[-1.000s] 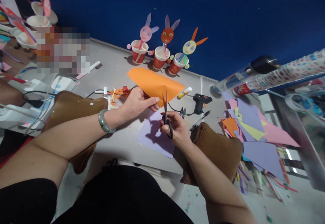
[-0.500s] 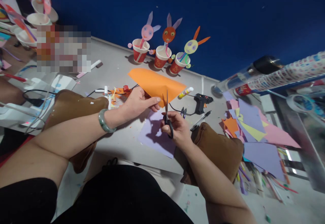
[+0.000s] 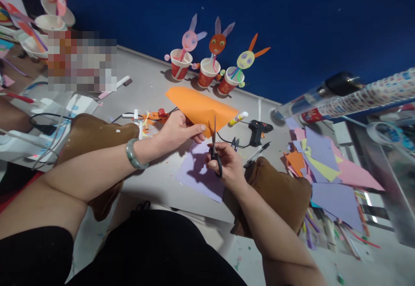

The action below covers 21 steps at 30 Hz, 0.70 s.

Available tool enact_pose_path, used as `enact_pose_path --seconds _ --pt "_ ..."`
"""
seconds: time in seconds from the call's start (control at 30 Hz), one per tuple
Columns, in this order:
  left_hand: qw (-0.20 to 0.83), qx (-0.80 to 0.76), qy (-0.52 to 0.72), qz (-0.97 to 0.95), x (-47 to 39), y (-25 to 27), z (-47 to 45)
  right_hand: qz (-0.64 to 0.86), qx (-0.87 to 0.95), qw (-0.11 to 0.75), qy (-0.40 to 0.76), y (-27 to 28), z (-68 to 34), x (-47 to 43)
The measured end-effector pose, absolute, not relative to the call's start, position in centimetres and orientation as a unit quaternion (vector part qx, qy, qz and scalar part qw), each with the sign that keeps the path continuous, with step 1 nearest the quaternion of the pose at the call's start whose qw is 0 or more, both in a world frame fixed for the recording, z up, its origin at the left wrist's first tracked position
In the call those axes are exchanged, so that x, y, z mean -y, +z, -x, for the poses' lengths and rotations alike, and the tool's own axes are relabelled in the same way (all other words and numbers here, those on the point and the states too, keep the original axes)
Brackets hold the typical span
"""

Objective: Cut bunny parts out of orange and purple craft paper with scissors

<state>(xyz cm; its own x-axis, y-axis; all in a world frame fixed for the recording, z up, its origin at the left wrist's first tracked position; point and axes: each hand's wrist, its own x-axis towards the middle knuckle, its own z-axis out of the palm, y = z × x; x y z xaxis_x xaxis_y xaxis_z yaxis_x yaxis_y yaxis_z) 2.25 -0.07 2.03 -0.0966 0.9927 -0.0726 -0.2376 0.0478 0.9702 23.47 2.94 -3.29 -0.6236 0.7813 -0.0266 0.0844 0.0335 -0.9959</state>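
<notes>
On the far left, white cups [image 3: 51,22] are holding bright paper shapes. Next, a brown cushion [image 3: 103,130] is lying under the left arm, and a green bangle [image 3: 133,155] is going around that wrist. The left hand [image 3: 178,132] is pinching a big orange paper [image 3: 199,102] between thumb and fingers, and the paper is curving above the surface [image 3: 152,186]. Behind it, three red cups [image 3: 205,80] are standing in a row, with bunny faces [image 3: 217,44] poking up from them. A purple sheet [image 3: 194,169] is lying below the hands. The black scissors [image 3: 214,137] are pointing up, and their blades are meeting the low edge of the orange paper. The right hand [image 3: 229,165] is holding them by the handles. To the right, a yellow and white stick [image 3: 238,118], a black glue gun [image 3: 256,134] and a pen [image 3: 258,154] are lying on the surface. Further right, another brown cushion [image 3: 279,191] is sitting by the right arm, and coloured paper scraps [image 3: 319,147] are making a messy pile near a long stack of cups [image 3: 369,93]
</notes>
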Motion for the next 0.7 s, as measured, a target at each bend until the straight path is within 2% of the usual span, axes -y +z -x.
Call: enact_pose_path --seconds 0.7 --pt "0.52 -0.45 0.559 -0.463 -0.2 0.9 -2.1 0.317 0.669 0.297 0.603 -3.3 -23.4 -3.0"
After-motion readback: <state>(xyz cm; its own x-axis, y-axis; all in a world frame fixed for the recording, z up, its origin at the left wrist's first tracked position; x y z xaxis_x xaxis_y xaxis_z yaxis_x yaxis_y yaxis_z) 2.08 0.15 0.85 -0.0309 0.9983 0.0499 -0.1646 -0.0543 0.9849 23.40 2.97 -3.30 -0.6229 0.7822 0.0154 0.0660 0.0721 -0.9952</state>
